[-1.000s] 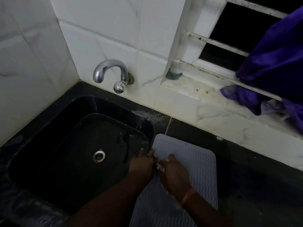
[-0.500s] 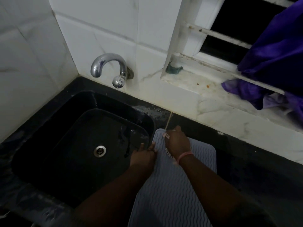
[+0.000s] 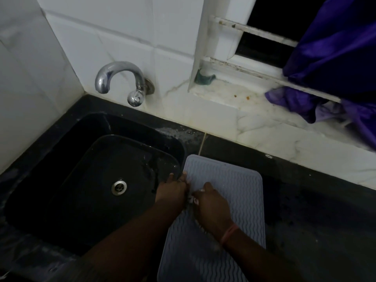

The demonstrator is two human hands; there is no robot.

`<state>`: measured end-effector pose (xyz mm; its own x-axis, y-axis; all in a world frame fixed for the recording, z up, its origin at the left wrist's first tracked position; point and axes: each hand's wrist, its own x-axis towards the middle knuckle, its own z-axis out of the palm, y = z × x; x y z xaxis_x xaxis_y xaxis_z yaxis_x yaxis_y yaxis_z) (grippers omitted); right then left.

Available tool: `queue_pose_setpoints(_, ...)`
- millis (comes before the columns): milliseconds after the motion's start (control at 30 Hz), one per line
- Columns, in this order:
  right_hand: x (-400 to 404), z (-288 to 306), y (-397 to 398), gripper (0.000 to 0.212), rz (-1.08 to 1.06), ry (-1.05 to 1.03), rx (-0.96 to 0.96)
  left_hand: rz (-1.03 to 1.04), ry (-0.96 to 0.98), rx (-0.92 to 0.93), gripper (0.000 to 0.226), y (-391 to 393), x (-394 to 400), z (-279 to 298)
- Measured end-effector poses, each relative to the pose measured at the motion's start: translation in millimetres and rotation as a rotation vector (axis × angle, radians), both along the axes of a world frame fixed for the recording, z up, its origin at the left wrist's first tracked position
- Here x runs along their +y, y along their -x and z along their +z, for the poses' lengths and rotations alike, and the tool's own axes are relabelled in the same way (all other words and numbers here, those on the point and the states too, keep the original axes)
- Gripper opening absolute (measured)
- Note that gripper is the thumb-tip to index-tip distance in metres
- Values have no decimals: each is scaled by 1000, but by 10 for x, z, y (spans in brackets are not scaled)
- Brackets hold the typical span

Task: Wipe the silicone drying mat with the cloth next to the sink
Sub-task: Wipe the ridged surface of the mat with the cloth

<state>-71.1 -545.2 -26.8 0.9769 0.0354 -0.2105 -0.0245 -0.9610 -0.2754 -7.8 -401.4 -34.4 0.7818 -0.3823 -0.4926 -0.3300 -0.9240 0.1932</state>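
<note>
A chrome tap [image 3: 122, 82] overhangs the black sink [image 3: 97, 169]. Beside it, the left hand [image 3: 172, 189] pins the ribbed grey mat [image 3: 234, 186] on the tabletop [image 3: 315, 210]; the right hand [image 3: 212, 206] bunches a barely visible cloth [image 3: 193, 199] against it.

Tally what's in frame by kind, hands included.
Hands: 2, left hand, right hand
Drying mats: 1, silicone drying mat
Cloths: 2, small cloth under the right hand, purple fabric
Taps: 1, tap
Sinks: 1, sink
Total: 7
</note>
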Motion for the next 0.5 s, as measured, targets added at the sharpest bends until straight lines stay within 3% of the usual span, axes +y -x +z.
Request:
queue_pose_setpoints(233, -78, 20, -329, 27, -41, 42, -61, 21, 3, 31, 86, 31, 7, 182)
queue_pose_setpoints(400, 45, 1, 358, 23, 0, -35, -39, 51, 19, 15, 68, 120, 10, 92)
queue_pose_setpoints(500, 95, -47, 857, 23, -31, -85, -5, 37, 8, 73, 76, 105, 55, 14)
